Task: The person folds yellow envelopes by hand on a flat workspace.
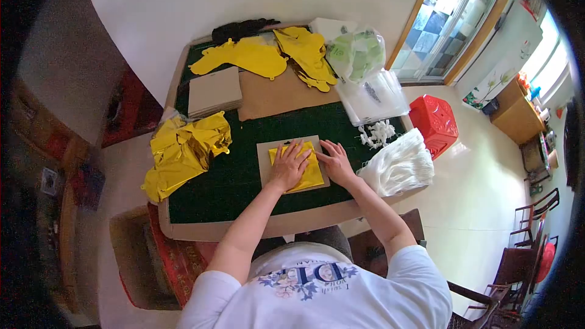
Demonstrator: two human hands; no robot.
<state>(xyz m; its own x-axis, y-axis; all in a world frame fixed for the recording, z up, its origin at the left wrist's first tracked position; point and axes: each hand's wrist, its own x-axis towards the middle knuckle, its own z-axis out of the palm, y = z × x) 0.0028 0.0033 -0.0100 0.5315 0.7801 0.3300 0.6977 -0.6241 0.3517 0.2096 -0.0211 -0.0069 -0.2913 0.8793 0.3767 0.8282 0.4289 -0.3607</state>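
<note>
A square of cardboard (264,157) lies on the dark green table top in front of me. On it rests a folded sheet of shiny gold foil (314,176). My left hand (290,166) lies flat on the foil with its fingers spread. At the right edge of the foil and cardboard is my right hand (336,162), its fingers stretched out and the fingertips touching there. Neither hand grips anything. Part of the foil is hidden beneath my left hand.
Crumpled gold foil (183,155) lies at left, with flat gold foil balloons (244,58) at the back. A cardboard stack (214,92), clear plastic bags (375,97), white bits (378,134) and a bundle of white strands (399,164) surround the work spot. A red stool (434,125) stands right.
</note>
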